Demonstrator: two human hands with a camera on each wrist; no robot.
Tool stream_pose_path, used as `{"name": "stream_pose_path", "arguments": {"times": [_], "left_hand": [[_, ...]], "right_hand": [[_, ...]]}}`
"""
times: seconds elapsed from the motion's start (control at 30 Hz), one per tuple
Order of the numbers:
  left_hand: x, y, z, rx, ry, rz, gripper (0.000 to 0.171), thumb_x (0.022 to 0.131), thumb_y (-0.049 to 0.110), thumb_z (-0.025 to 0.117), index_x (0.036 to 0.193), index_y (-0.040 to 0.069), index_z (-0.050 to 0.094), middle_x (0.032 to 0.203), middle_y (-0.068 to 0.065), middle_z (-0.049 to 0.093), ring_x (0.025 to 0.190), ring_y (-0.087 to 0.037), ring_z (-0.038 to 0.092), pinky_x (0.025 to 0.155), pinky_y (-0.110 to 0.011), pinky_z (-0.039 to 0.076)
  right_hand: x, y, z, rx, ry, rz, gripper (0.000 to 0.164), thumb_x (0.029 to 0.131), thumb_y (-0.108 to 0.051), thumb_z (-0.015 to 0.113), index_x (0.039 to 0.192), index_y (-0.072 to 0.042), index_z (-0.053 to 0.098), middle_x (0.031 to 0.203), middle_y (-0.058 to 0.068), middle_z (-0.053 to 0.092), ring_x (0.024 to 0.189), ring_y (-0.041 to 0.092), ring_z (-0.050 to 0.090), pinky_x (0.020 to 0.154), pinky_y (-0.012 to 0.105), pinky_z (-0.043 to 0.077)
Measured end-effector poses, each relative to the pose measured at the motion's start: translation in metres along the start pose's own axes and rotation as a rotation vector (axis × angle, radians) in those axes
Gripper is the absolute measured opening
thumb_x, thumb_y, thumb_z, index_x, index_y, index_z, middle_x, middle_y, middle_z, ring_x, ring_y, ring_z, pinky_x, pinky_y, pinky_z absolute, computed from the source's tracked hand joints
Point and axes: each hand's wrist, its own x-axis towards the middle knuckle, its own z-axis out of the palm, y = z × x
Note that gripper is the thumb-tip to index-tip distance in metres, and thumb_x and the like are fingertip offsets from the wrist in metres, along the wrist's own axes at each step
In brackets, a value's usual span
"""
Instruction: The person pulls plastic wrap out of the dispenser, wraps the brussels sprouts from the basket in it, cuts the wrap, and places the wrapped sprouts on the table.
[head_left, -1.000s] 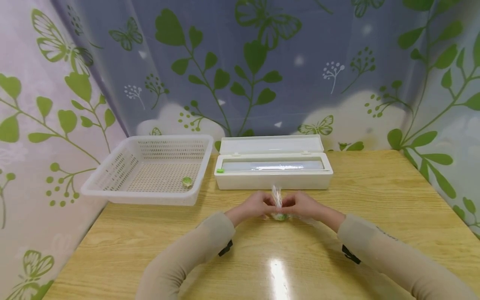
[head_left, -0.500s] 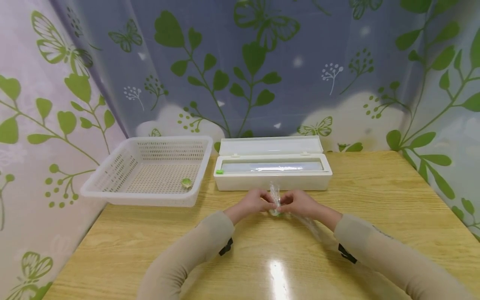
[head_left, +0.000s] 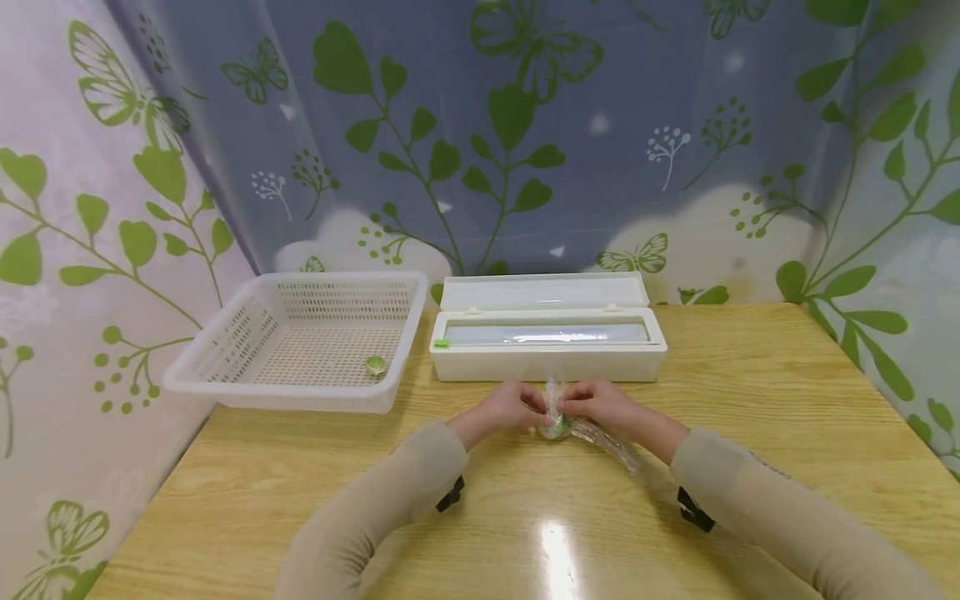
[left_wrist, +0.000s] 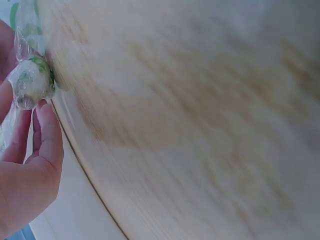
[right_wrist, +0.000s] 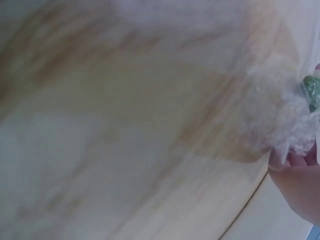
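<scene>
A Brussels sprout wrapped in cling film sits between both hands, low over the table and just in front of the film dispenser. My left hand grips it from the left. In the left wrist view, the fingertips of that left hand meet the wrapped sprout, whose pale base shows through the film. With thumb and fingers, my right hand pinches the gathered film above the sprout. A loose tail of film trails right, and crumpled film partly covers the right hand in the right wrist view.
Behind the hands stands a white cling film dispenser, lid raised, with a green slider. At the left is a white perforated basket holding another Brussels sprout. A patterned curtain hangs behind the wooden table.
The right hand has shifted slightly up and back on the film, so more of the wrapped sprout shows between the hands. The loose film tail has come into clearer view at the right.
</scene>
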Motion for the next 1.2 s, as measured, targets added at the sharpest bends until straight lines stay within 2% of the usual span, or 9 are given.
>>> {"name": "stream_pose_path", "arguments": {"times": [0.1,0.27,0.5,0.63,0.73,0.93,1.07,1.2], "left_hand": [[-0.001,-0.001,0.000,-0.047,-0.025,-0.021,0.018,0.079,0.017,0.068,0.089,0.003,0.064,0.083,-0.003,0.060,0.073,-0.014,0.057,0.061,-0.028,0.050],[-0.002,-0.003,-0.001,-0.064,-0.036,-0.027,0.022,0.084,0.023,0.061,0.090,0.003,0.064,0.083,-0.003,0.060,0.076,-0.014,0.057,0.062,-0.029,0.050],[-0.001,-0.004,0.001,-0.074,-0.010,-0.025,0.016,0.081,0.014,0.065,0.082,-0.001,0.062,0.074,-0.003,0.058,0.067,-0.012,0.055,0.059,-0.028,0.051],[0.000,-0.004,0.001,-0.075,0.003,-0.034,0.015,0.080,0.012,0.066,0.080,-0.002,0.061,0.070,-0.002,0.056,0.064,-0.011,0.053,0.057,-0.027,0.050],[-0.001,-0.005,0.000,-0.072,0.011,-0.046,0.016,0.079,0.014,0.067,0.081,-0.001,0.062,0.070,-0.002,0.057,0.063,-0.011,0.053,0.057,-0.026,0.050],[0.000,-0.005,-0.001,-0.063,-0.006,-0.044,0.017,0.080,0.015,0.066,0.083,-0.001,0.063,0.069,-0.002,0.057,0.062,-0.010,0.052,0.056,-0.024,0.048],[0.003,-0.004,-0.003,-0.051,-0.010,-0.042,0.016,0.081,0.015,0.065,0.087,-0.001,0.064,0.074,-0.002,0.059,0.066,-0.010,0.052,0.058,-0.024,0.048],[0.005,-0.003,-0.005,-0.067,0.004,-0.056,0.019,0.082,0.017,0.064,0.092,0.000,0.064,0.082,-0.003,0.059,0.073,-0.012,0.054,0.063,-0.027,0.049]], "right_hand": [[0.000,0.000,0.001,0.017,-0.001,0.009,0.027,0.085,-0.017,0.060,0.096,0.007,0.061,0.082,0.006,0.058,0.069,0.015,0.048,0.060,0.026,0.043],[-0.001,-0.001,0.003,0.030,0.004,0.021,0.024,0.084,-0.015,0.060,0.094,0.008,0.060,0.074,0.004,0.057,0.063,0.013,0.046,0.055,0.025,0.041],[0.001,0.001,0.008,-0.033,0.049,0.058,0.021,0.079,-0.017,0.066,0.085,0.003,0.064,0.067,0.000,0.057,0.059,0.010,0.046,0.050,0.020,0.039],[0.003,0.002,0.010,-0.079,0.058,0.036,0.022,0.079,-0.018,0.066,0.086,0.004,0.063,0.067,-0.002,0.056,0.060,0.008,0.047,0.051,0.020,0.041],[0.003,0.001,0.010,-0.114,0.031,0.020,0.023,0.081,-0.020,0.064,0.086,0.003,0.063,0.065,-0.004,0.053,0.059,0.007,0.045,0.051,0.021,0.039],[0.003,-0.002,0.010,-0.154,-0.029,-0.002,0.021,0.084,-0.019,0.061,0.079,0.001,0.064,0.053,-0.006,0.040,0.047,0.006,0.034,0.044,0.019,0.028],[0.004,-0.004,0.008,-0.183,0.011,-0.018,0.020,0.083,-0.020,0.062,0.084,0.000,0.065,0.063,-0.003,0.051,0.057,0.009,0.042,0.051,0.022,0.036],[0.005,-0.004,0.007,-0.177,0.074,-0.008,0.023,0.081,-0.020,0.064,0.092,0.001,0.063,0.087,0.004,0.060,0.079,0.017,0.053,0.065,0.029,0.045]]}}
